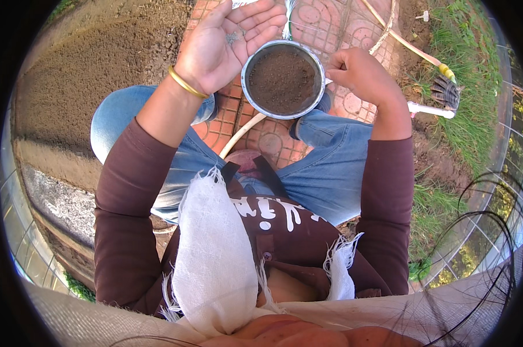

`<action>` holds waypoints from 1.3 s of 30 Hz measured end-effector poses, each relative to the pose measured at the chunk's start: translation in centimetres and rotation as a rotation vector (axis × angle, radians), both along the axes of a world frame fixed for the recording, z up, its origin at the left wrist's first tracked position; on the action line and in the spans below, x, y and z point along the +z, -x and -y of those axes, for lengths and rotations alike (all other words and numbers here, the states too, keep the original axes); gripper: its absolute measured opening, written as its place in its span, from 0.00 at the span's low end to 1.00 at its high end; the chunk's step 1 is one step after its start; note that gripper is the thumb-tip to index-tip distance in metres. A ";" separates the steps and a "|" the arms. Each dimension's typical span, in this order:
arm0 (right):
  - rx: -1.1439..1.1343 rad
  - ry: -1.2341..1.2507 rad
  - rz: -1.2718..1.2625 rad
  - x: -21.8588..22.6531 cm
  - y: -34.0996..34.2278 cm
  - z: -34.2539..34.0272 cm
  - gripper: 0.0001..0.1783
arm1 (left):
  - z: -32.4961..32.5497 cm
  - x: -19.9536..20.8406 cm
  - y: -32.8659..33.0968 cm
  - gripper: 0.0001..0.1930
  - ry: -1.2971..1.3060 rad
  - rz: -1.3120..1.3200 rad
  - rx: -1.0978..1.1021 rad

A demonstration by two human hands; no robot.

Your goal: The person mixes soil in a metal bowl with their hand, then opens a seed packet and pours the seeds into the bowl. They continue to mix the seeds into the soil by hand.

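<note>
Palm up and fingers stretched out, my left hand (233, 41) is beyond and to the left of a round metal bowl (247, 98). A small cluster of grey-green grains (233, 38), perhaps seeds, lies on its palm. Dark brown, crumbly soil (283, 78) fills the bowl. At the bowl's right rim my right hand (362, 72) is closed, thumb and fingers drawn together. A small white bit shows by its fingertips; I cannot make out what, if anything, they hold. A yellow bangle (186, 82) circles my left wrist.
Red patterned paving tiles (273, 141) lie under the bowl, between my jeans-clad knees. A pale hose (241, 134) runs under it. Bare soil (93, 75) spreads at the left. To the right are grass (466, 75), a white pipe (432, 110) and a dark shell-shaped object (445, 92).
</note>
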State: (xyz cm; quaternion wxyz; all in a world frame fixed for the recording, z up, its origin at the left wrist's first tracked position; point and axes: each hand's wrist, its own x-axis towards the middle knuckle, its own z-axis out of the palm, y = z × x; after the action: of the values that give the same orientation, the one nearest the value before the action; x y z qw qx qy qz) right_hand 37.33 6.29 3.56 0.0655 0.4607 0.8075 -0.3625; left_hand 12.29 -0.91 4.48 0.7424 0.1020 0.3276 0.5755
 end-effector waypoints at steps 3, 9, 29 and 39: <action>-0.039 -0.019 0.066 0.8 -0.4 -0.3 0.09 | -0.1 0.0 -0.1 0.30 0.007 -0.002 0.004; 0.031 0.036 0.011 0.5 -0.3 0.4 0.07 | -0.1 -0.1 -0.1 0.30 0.000 -0.008 0.001; -0.194 -0.191 -0.027 0.4 -0.3 -0.5 0.14 | 0.0 0.0 -0.3 0.30 -0.010 -0.020 -0.002; -0.033 0.019 -0.147 0.7 0.2 0.8 0.08 | 0.0 -0.1 -0.3 0.30 -0.010 -0.020 -0.001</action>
State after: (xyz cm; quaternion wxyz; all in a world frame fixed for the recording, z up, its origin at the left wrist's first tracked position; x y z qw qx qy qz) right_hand 37.18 5.50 4.23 0.0045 0.4454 0.7990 -0.4039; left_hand 12.56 -0.91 4.40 0.7388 0.1117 0.3319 0.5758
